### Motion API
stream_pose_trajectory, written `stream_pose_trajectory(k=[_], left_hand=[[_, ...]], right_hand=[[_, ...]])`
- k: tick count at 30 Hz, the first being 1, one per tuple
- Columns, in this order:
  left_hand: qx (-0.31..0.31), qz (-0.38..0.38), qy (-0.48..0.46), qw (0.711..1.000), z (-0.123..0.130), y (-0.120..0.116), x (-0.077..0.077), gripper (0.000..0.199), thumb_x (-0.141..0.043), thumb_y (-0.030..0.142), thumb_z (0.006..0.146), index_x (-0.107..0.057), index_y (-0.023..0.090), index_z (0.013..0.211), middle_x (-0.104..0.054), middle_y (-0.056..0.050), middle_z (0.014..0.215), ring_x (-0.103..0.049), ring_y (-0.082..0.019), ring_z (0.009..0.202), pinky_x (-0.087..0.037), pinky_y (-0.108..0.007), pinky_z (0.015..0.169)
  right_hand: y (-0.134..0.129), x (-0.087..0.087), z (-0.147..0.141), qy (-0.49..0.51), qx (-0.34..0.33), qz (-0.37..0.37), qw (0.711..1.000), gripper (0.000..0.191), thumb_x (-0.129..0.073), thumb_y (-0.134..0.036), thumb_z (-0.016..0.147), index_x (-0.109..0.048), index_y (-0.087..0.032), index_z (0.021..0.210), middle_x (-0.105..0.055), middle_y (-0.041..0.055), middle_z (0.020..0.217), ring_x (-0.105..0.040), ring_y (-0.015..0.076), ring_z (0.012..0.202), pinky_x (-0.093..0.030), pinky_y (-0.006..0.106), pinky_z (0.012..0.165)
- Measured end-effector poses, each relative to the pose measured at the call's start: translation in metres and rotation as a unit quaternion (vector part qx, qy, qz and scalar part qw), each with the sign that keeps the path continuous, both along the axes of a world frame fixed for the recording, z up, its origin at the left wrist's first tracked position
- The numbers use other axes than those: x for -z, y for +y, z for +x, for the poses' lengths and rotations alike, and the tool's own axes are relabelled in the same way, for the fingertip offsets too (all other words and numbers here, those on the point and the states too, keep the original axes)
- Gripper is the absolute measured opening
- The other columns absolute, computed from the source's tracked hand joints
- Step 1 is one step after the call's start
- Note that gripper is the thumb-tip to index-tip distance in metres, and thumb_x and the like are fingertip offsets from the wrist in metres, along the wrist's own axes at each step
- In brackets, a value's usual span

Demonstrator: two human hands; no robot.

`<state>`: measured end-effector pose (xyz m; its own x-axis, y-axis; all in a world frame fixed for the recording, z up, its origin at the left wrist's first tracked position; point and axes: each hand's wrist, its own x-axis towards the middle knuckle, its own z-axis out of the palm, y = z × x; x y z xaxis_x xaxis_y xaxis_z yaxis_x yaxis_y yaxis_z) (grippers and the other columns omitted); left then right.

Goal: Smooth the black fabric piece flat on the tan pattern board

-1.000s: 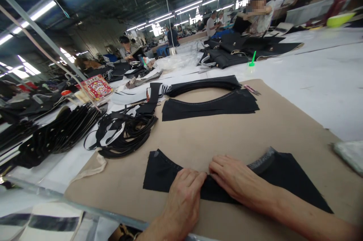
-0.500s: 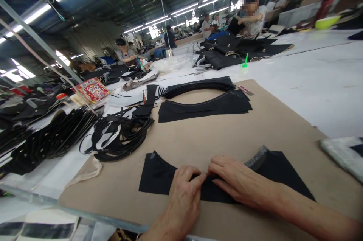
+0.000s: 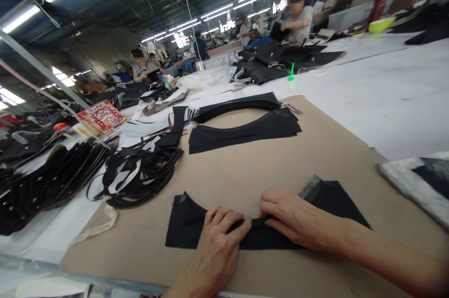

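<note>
Black cloth (image 3: 262, 241), head view: one piece, lying flat on the brown sheet (image 3: 224, 171) close in front of me, curved edge (image 3: 192, 204) turned away from my body.
Left hand (image 3: 220, 242): mine; thumb and fingertips together on the curved edge, near its middle.
Right hand (image 3: 292, 218): mine; thumb and fingers pinched on the same edge, just beside the left, a short run of cloth showing between.
Grey strip (image 3: 309, 189): at the right end of the curve, partly behind my right hand.
Step in hand: by my judgement, turning and pressing the edge into a fold; the fold itself is mostly hidden by my fingers.
Next move calls for: I judge, an even pinch, cloth flat, then both hands shifted along the curve toward whatever edge is unpressed.
Cloth stack (image 3: 242, 132): similar curved pieces, beyond my hands.
Second stack (image 3: 238, 103): just behind the first.
Snips (image 3: 293, 108): beside the stacks, at their right.
Black strips (image 3: 154, 188): looped heap, left of my work.
</note>
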<state>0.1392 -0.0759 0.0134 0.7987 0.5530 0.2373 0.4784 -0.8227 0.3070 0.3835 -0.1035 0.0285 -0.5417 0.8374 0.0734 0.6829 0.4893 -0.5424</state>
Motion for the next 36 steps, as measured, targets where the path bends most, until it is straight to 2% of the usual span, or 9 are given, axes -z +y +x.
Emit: stream_pose_trajectory(k=[4, 11, 14, 16, 19, 22, 28, 36], left_hand=[[0.021, 0.045, 0.014, 0.999, -0.003, 0.003, -0.002, 0.039, -0.045, 0.010, 0.092, -0.061, 0.031, 0.122, -0.066, -0.003, 0.117, -0.055, -0.019, 0.108, -0.031, -0.043, 0.102], [0.041, 0.062, 0.046, 0.996, -0.021, 0.022, -0.011, 0.051, -0.044, 0.002, 0.086, -0.063, 0.036, 0.120, -0.064, 0.000, 0.120, -0.049, -0.021, 0.119, -0.021, -0.050, 0.109], [0.016, 0.036, 0.016, 0.999, -0.025, 0.028, -0.016, 0.052, -0.040, 0.000, 0.085, -0.068, 0.036, 0.110, -0.062, 0.000, 0.121, -0.049, -0.022, 0.118, -0.027, -0.052, 0.104], [-0.015, -0.004, -0.020, 1.000, -0.020, 0.024, -0.015, 0.048, -0.040, -0.001, 0.085, -0.070, 0.030, 0.104, -0.063, -0.004, 0.116, -0.053, -0.021, 0.111, -0.037, -0.047, 0.098], [-0.057, -0.065, -0.075, 0.993, -0.001, 0.010, -0.009, 0.042, -0.041, 0.001, 0.086, -0.067, 0.023, 0.110, -0.064, -0.007, 0.105, -0.056, -0.020, 0.098, -0.046, -0.038, 0.087], [-0.074, -0.092, -0.099, 0.988, 0.018, -0.003, 0.001, 0.040, -0.041, 0.003, 0.088, -0.063, 0.021, 0.117, -0.064, -0.006, 0.101, -0.056, -0.020, 0.093, -0.049, -0.036, 0.084], [-0.079, -0.042, -0.066, 0.994, 0.021, -0.012, 0.012, 0.038, -0.041, 0.004, 0.089, -0.065, 0.021, 0.112, -0.064, -0.006, 0.095, -0.055, -0.022, 0.088, -0.050, -0.037, 0.078], [-0.043, -0.019, -0.045, 0.998, 0.017, -0.018, 0.014, 0.049, -0.036, 0.003, 0.087, -0.055, 0.015, 0.130, -0.063, -0.011, 0.105, -0.053, -0.024, 0.097, -0.051, -0.040, 0.085]], right_hand=[[-0.002, 0.000, 0.001, -0.025, -0.006, 0.016, 1.000, 0.010, -0.053, -0.012, 0.092, -0.054, -0.019, 0.085, -0.056, 0.0017, 0.090, -0.054, 0.0174, 0.087, -0.042, 0.030, 0.079], [-0.001, -0.005, -0.013, -0.047, 0.003, 0.035, 0.998, 0.011, -0.052, -0.012, 0.092, -0.055, -0.019, 0.085, -0.057, 0.0025, 0.089, -0.055, 0.0182, 0.086, -0.043, 0.029, 0.077], [0.000, -0.006, -0.022, -0.040, 0.021, 0.028, 0.999, 0.009, -0.053, -0.011, 0.090, -0.055, -0.019, 0.086, -0.057, 0.0024, 0.090, -0.056, 0.0180, 0.086, -0.043, 0.028, 0.076], [0.000, -0.006, -0.025, -0.037, 0.027, 0.020, 0.999, 0.009, -0.054, -0.010, 0.090, -0.056, -0.019, 0.087, -0.057, 0.0023, 0.091, -0.056, 0.0180, 0.086, -0.044, 0.028, 0.075], [0.000, -0.004, -0.026, -0.033, 0.028, 0.014, 0.999, 0.009, -0.053, -0.010, 0.090, -0.056, -0.019, 0.092, -0.057, 0.0033, 0.093, -0.056, 0.0191, 0.089, -0.044, 0.030, 0.078], [0.000, -0.001, -0.025, -0.022, 0.021, 0.012, 0.999, 0.013, -0.053, -0.010, 0.090, -0.057, -0.019, 0.099, -0.058, 0.0044, 0.099, -0.055, 0.0201, 0.095, -0.044, 0.032, 0.085], [-0.003, 0.005, -0.017, -0.017, 0.028, 0.027, 0.999, 0.008, -0.052, -0.012, 0.092, -0.055, -0.019, 0.088, -0.056, 0.0029, 0.091, -0.054, 0.0187, 0.087, -0.043, 0.030, 0.078], [-0.010, 0.003, 0.006, -0.015, 0.008, 0.037, 0.999, 0.016, -0.045, -0.013, 0.096, -0.055, -0.020, 0.085, -0.056, 0.0022, 0.089, -0.053, 0.0177, 0.085, -0.041, 0.032, 0.081]])
